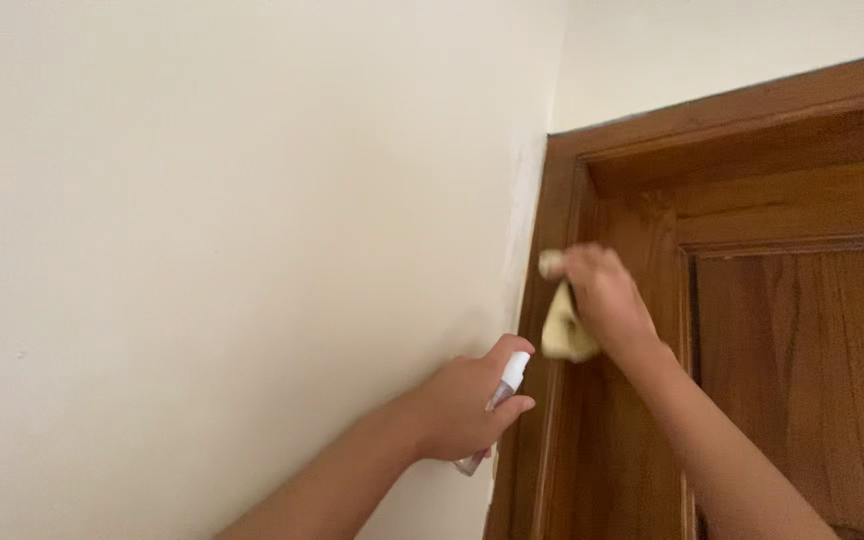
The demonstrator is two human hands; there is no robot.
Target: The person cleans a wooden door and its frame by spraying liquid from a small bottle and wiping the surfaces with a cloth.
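My left hand (467,405) grips a small clear spray bottle (505,385) with a white top, held close to the wall beside the door frame. My right hand (602,295) is raised higher and holds a crumpled pale yellow cloth (564,330) against the left upright of the brown wooden door frame (552,220). The cloth hangs down below the fingers. Both forearms reach up from the bottom of the view.
A cream wall (232,250) fills the left side. The wooden door (802,370) with a recessed panel stands at the right, under the frame's top rail (752,110). A whitish smear marks the wall edge next to the frame.
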